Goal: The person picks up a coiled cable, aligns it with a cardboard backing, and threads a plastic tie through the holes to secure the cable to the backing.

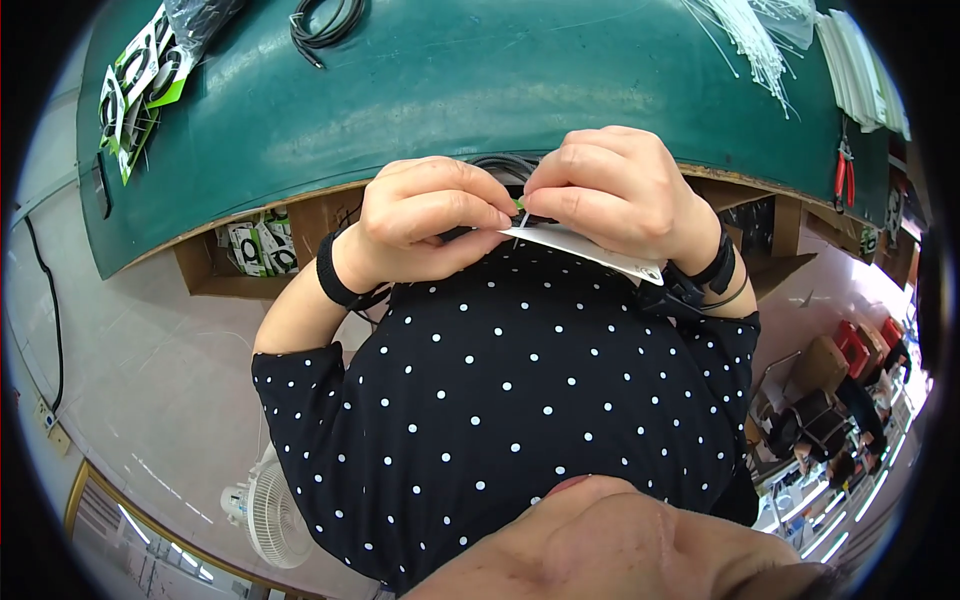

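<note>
Left hand (435,215): thumb and forefinger closed in a pinch on the left end of a white card (590,247). Right hand (620,195): thumb and forefinger drawn together on a thin white tie (526,217) that stands up from the card, the other fingers curled above it. How the tie passes through the card cannot be confirmed, the fingertips covering that part.

The card is in the air just off the middle of the near edge of the bench (440,115), tilted, its right end under the right hand. It appears to be held close to the body so that both hands can meet at the tie. A dark cable coil (505,163) shows behind the fingertips at that edge.

Farther out, loose white ties (752,45) lie toward the far right corner, with a stack of white cards (862,78) beside them, presumably placed for the right hand's reach. Red-handled pliers (845,172) lie at the right edge. Another black coil (325,28) lies near the far edge; carded packs (140,85) are heaped at the far left corner, apparently clear of the working space. Below the near edge, left, a cardboard box (235,287) contains similar packs.
</note>
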Demonstrator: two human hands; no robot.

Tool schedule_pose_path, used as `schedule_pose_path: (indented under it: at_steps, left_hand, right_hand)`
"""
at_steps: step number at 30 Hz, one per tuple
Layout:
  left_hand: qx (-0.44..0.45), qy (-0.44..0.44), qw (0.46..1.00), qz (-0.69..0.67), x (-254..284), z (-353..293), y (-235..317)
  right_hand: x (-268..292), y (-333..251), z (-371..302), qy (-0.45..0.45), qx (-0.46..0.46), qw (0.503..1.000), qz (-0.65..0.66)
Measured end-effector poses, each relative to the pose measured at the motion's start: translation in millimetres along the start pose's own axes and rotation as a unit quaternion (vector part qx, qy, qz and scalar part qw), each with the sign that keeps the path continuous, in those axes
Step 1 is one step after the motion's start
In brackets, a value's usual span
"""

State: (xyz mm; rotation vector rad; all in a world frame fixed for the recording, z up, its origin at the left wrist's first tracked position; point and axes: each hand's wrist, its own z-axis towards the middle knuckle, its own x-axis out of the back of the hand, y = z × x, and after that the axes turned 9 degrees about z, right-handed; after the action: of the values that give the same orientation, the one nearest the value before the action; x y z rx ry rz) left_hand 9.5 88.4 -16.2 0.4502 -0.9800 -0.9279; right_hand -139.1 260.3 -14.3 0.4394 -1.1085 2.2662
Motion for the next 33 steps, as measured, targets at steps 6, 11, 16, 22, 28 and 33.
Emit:
schedule_pose_path:
  at_steps: [6,11,16,22,28,33]
  left_hand:
    - [-0.003,-0.011,1.0,0.012,2.9,1.9,3.2]
    - [-0.009,0.053,0.995,0.082,16.6,12.0,13.3]
    - [-0.046,0.181,0.961,0.202,23.4,21.0,2.8]
    - [-0.059,0.234,0.933,0.265,2.5,15.4,-11.4]
    - [-0.05,0.226,0.934,0.273,-5.3,7.3,-17.1]
    - [-0.033,0.234,0.938,0.255,-6.2,3.7,-20.1]
  right_hand:
    - [13.0,-8.7,9.6,-0.078,0.031,0.996,-0.029]
    - [33.6,0.9,23.1,0.133,-0.027,0.986,-0.095]
    - [16.8,-5.6,-4.9,0.441,-0.108,0.888,0.077]
    - [-49.5,-9.3,3.9,0.323,-0.301,0.806,0.393]
    - [-53.0,2.9,7.8,0.29,-0.382,0.762,0.435]
    - [-57.1,5.0,9.0,0.31,-0.389,0.756,0.424]
